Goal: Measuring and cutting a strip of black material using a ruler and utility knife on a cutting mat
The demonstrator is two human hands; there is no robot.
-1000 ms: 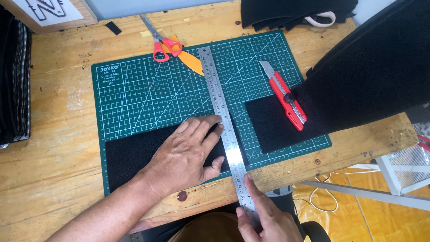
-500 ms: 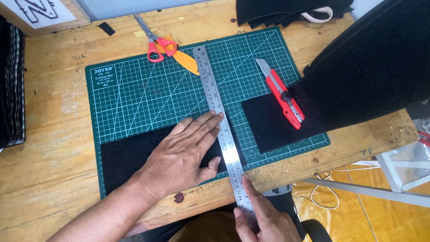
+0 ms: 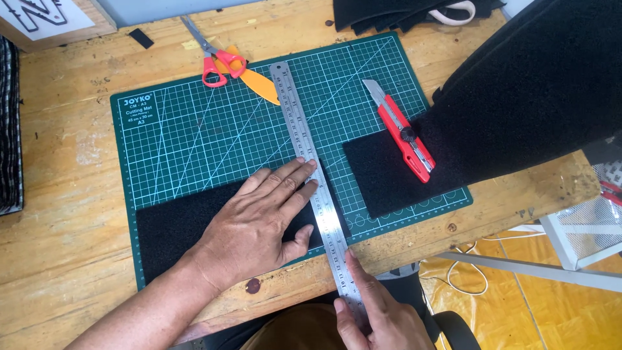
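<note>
The left hand [image 3: 259,223] lies spread flat, pinning black felt [image 3: 175,227] against the steel ruler [image 3: 311,175], whose near end the right hand [image 3: 372,314] seemingly pinches to steady it.

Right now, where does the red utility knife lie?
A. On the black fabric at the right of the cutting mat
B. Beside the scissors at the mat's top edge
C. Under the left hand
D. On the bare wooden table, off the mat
A: the red utility knife rests on the black fabric at the right of the green cutting mat, away from both hands.
</note>
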